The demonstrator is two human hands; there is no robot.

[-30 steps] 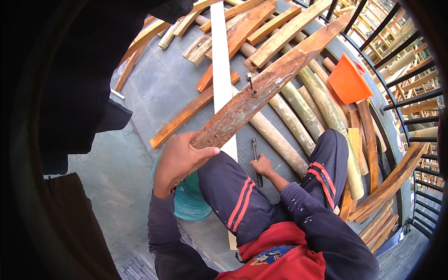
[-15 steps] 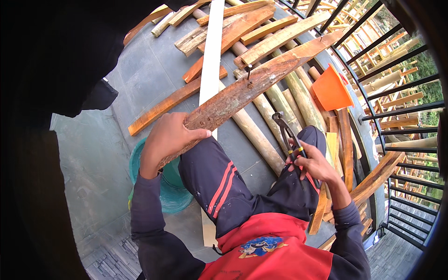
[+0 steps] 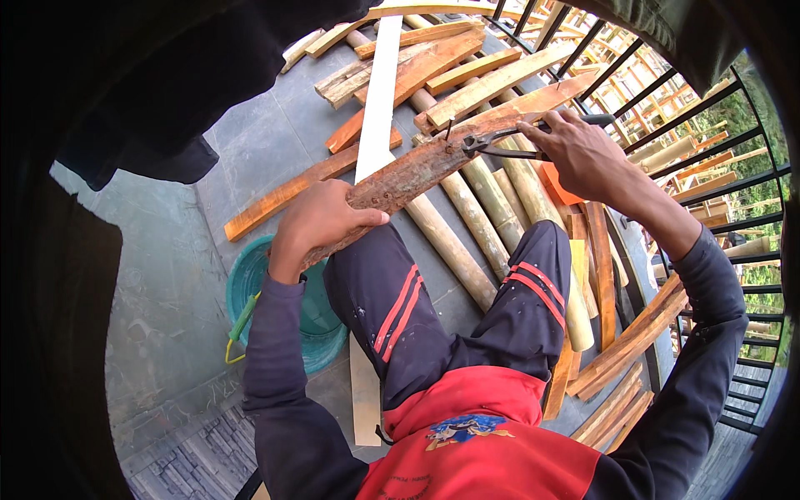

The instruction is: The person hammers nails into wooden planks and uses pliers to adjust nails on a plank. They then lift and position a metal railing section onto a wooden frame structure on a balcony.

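My left hand is closed around the near end of a long, rough-barked wooden plank, which slants up to the far right above my knees. A dark nail sticks up from its upper edge. In my right hand I grip nail pincers by the handles. The pincers' jaws are at the plank's face, close beside the nail; whether they bite on anything is too small to tell.
Wooden boards and round poles lie on the grey tiled floor ahead. A teal basin stands by my left leg. An orange bucket is partly hidden behind my right hand. Black railings run along the right.
My right hand has lifted from beside my right knee, bringing the pincers up and forward to the plank. The left hand keeps its hold, shifted slightly right.
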